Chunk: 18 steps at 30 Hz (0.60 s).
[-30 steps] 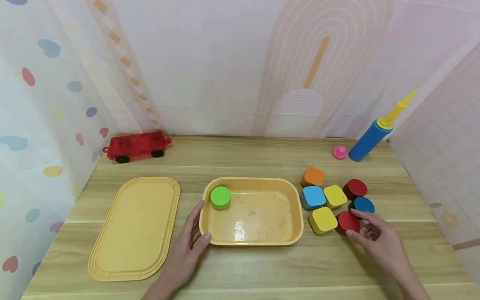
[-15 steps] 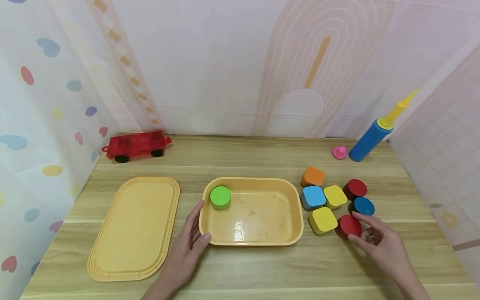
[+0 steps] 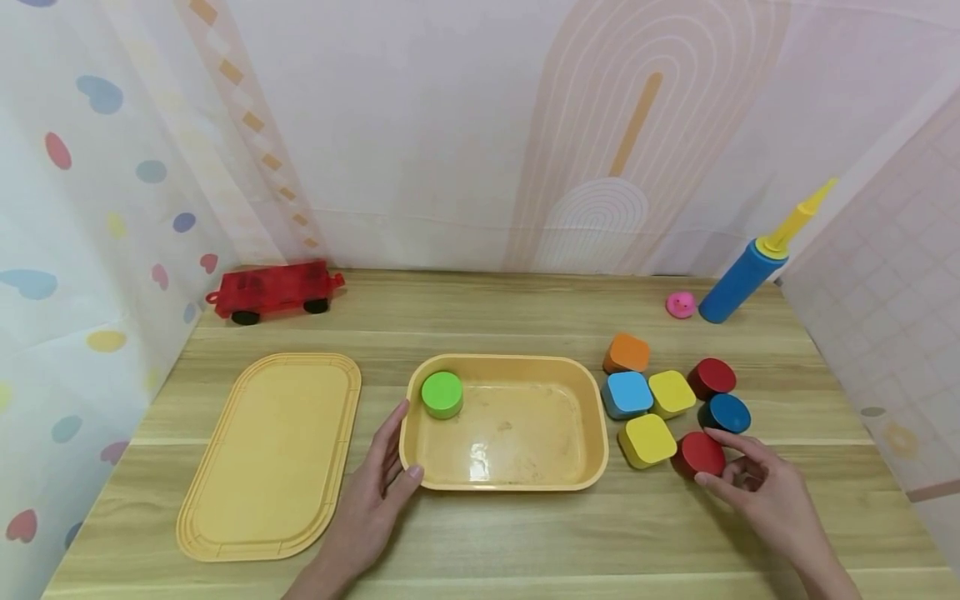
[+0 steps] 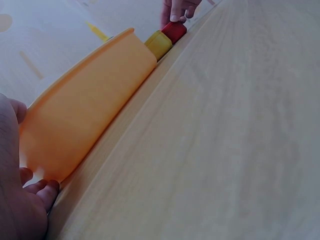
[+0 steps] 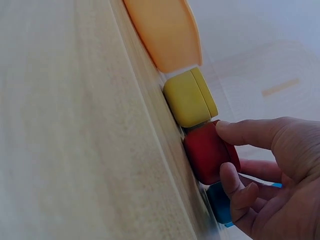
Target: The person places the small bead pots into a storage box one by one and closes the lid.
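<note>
My right hand (image 3: 768, 492) pinches a red round block (image 3: 701, 455) between thumb and forefinger. In the right wrist view the thumb lies on the upper edge of that red block (image 5: 205, 152), which stands beside a yellow rounded-square block (image 5: 189, 97). A blue round block (image 3: 724, 413) is just behind it. My left hand (image 3: 367, 492) holds the left end of a pale orange plastic bin (image 3: 504, 485), thumb at the front corner. In the left wrist view its fingertips (image 4: 47, 192) touch the bin's outer wall. Inside the bin, at the back left, sits a green round block (image 3: 442, 395).
Orange (image 3: 626, 353), light blue (image 3: 627, 394) and yellow (image 3: 671, 393) squarish blocks and a dark red round block (image 3: 712, 379) cluster right of the bin. A matching lid (image 3: 273, 450) lies left. Behind are a red wagon (image 3: 275, 289), pink duck (image 3: 681, 305) and blue-yellow pump (image 3: 738, 279).
The right hand and the red block have shifted slightly toward the front right, away from the yellow block. The left hand and the bin stay in place.
</note>
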Tool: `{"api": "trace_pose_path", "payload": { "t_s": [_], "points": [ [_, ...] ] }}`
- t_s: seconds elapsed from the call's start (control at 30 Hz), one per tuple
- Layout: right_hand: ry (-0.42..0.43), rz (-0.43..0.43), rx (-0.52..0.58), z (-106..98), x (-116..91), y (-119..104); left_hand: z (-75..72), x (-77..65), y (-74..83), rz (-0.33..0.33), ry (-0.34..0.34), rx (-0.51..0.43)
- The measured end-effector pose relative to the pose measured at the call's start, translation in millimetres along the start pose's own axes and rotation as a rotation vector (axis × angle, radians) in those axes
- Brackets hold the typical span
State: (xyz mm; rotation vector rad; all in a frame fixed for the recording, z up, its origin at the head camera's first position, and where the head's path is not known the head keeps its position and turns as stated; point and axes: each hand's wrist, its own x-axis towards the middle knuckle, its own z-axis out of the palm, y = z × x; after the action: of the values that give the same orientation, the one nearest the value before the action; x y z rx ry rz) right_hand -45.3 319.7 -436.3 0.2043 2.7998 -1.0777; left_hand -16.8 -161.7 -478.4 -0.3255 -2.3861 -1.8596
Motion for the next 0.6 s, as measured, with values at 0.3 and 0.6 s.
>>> {"api": "trace_pose_path", "payload": {
  "t_s": [0.3,0.6],
  "points": [
    [-0.019,0.052,0.023,-8.5,0.0,0.5,-0.3,0.4,0.6,-0.009,-0.003,-0.008],
    [0.055,0.006,0.054,-16.0,-6.5,-1.6,0.0,0.0,2.2,0.0,-0.002,0.001]
  ]
}}
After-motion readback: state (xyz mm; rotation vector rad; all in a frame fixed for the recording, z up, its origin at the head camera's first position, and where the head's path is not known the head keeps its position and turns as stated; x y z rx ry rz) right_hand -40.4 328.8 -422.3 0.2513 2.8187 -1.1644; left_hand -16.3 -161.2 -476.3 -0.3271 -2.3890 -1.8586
